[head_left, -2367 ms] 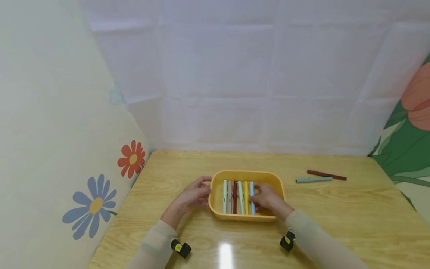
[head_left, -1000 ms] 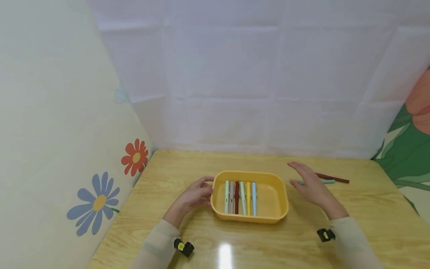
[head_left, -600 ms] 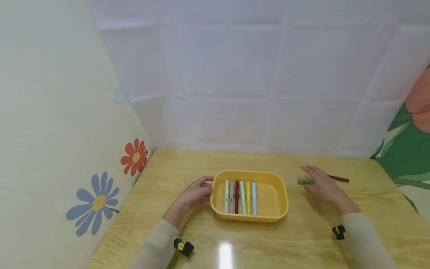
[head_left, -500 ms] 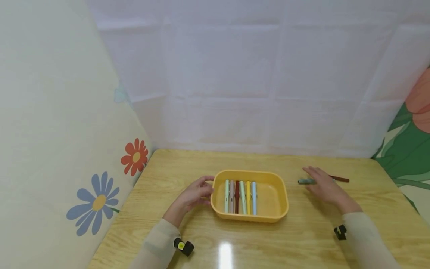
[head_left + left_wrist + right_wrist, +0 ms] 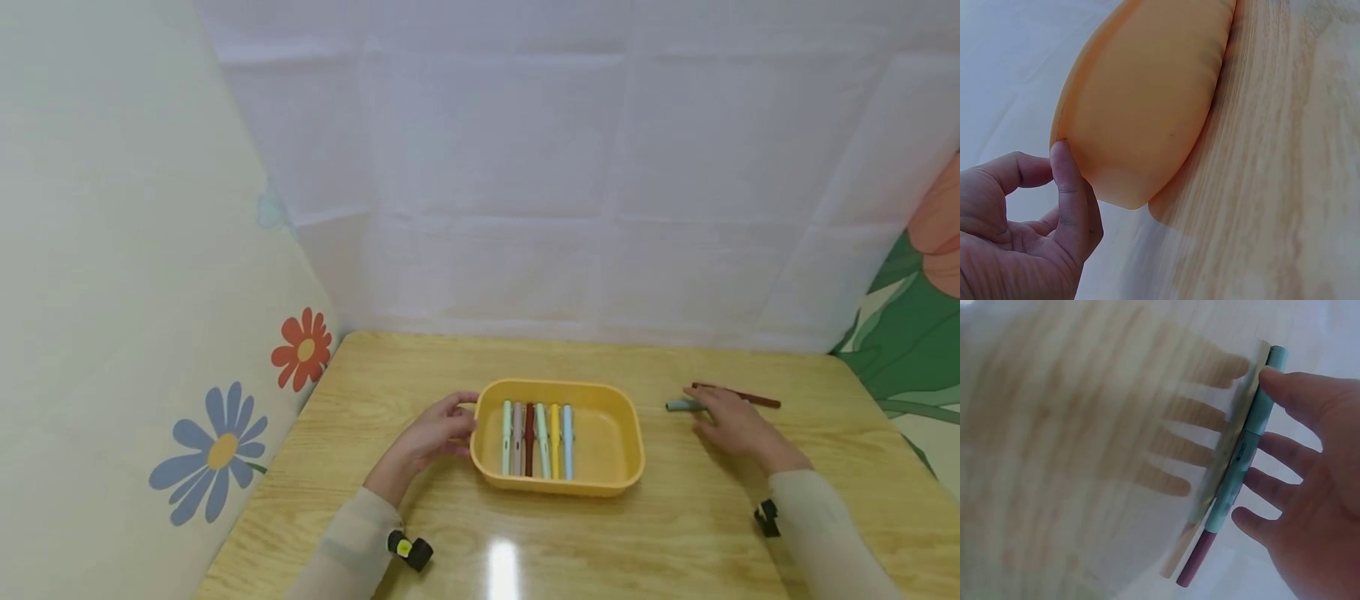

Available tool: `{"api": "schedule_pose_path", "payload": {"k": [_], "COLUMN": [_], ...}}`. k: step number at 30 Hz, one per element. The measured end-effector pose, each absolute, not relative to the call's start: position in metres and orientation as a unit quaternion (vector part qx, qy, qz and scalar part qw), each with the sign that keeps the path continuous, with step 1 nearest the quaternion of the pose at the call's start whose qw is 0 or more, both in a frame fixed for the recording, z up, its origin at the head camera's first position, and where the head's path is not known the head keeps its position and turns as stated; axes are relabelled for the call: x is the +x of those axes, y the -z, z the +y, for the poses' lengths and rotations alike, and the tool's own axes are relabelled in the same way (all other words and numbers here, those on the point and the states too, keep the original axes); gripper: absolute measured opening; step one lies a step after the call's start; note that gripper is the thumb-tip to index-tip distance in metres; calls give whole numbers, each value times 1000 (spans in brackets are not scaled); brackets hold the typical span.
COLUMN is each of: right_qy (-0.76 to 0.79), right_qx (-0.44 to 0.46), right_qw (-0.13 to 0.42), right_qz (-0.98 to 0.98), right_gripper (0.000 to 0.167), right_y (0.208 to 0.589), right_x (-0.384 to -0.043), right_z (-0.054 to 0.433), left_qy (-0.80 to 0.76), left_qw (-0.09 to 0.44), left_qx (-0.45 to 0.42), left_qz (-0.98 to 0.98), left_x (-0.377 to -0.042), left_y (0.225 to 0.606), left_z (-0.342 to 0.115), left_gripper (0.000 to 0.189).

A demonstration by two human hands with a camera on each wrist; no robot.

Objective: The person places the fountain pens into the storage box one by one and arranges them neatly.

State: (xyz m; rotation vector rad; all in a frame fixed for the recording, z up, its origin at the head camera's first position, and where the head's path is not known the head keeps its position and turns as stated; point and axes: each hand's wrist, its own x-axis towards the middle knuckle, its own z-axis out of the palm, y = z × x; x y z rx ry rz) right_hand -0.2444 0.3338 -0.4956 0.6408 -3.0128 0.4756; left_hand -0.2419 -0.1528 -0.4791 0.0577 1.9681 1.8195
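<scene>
A yellow plastic tray (image 5: pixel 600 487) stands on the table with several pens (image 5: pixel 536 442) side by side in its left part. My left hand (image 5: pixel 431 433) touches the tray's left end from outside with bent, relaxed fingers; no finger reaches inside. Right of the tray, my right hand (image 5: pixel 738 425) is over a grey-green pen (image 5: pixel 682 406) lying on the table. In the right wrist view the thumb presses on the green pen (image 5: pixel 1232 481), and the other fingertips go behind it, pinching it. A dark red pen (image 5: pixel 765 402) lies just beyond, crossing near the green one.
The wooden table (image 5: pixel 570 542) ends at the back against a white cloth (image 5: pixel 487 167). A flower-printed panel (image 5: pixel 217 450) borders the left side, and another printed panel (image 5: pixel 915 333) the right. Cuffs carry black wrist cameras (image 5: pixel 410 552).
My right hand has left the blue pen in the tray and moved right to the loose green pen, lowering onto it. My left hand stays at the tray's left end.
</scene>
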Motion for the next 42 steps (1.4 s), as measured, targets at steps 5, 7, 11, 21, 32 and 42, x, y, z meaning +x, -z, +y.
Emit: {"api": "schedule_pose_path", "payload": {"k": [5, 7, 11, 21, 32, 42], "right_qy": [-149, -148, -141, -116, -143, -210], "right_qx": [187, 188, 205, 217, 202, 178], "right_qw": [-14, -18, -2, 28, 11, -20], "right_qz": [-971, -971, -969, -969, -969, -961], "right_gripper": [52, 50, 44, 23, 18, 22], "right_y": [492, 491, 490, 492, 488, 469], "right_x": [-243, -243, -243, -242, -239, -235], "right_z": [330, 329, 328, 329, 327, 321], "left_qy": [-659, -659, -660, -658, -656, -661], "left_qw": [229, 229, 227, 226, 230, 229], "left_qx": [23, 24, 24, 21, 22, 31], "left_qz": [716, 716, 716, 718, 719, 714], "left_x": [-241, -240, -239, -240, -241, -243], "left_y": [478, 478, 477, 478, 477, 482], "left_z": [-153, -153, -153, -154, -153, -153], "left_gripper": [58, 58, 58, 59, 59, 59]}}
